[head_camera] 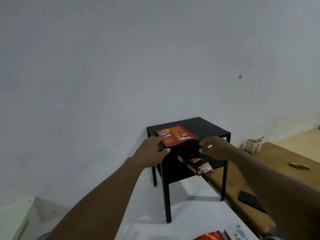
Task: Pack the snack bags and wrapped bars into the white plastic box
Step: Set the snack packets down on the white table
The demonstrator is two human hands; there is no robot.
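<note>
Snack bag (175, 135), red, ×1: lies flat on top of black table (207, 126), toward its front-L side. Lower shelf (219, 164) of same table holds brown wrapped bars (199, 164) marked "Nextar"; 2 labels legible, ends overhanging shelf front, exact count unclear. My L hand (152, 151): fingers curled at tabletop's front-L corner, by bag's near corner, thumb under edge. My R hand (215, 148): fingers curled at front edge, beside bag's R corner. Cannot tell whether either hand grips bag or tabletop. Table stands on white surface (190, 205). Wooden bench (277, 158) at R: 1 phone (251, 200), 1 cup (252, 144). Red packet (210, 236) ×1, cropped at bottom.
</note>
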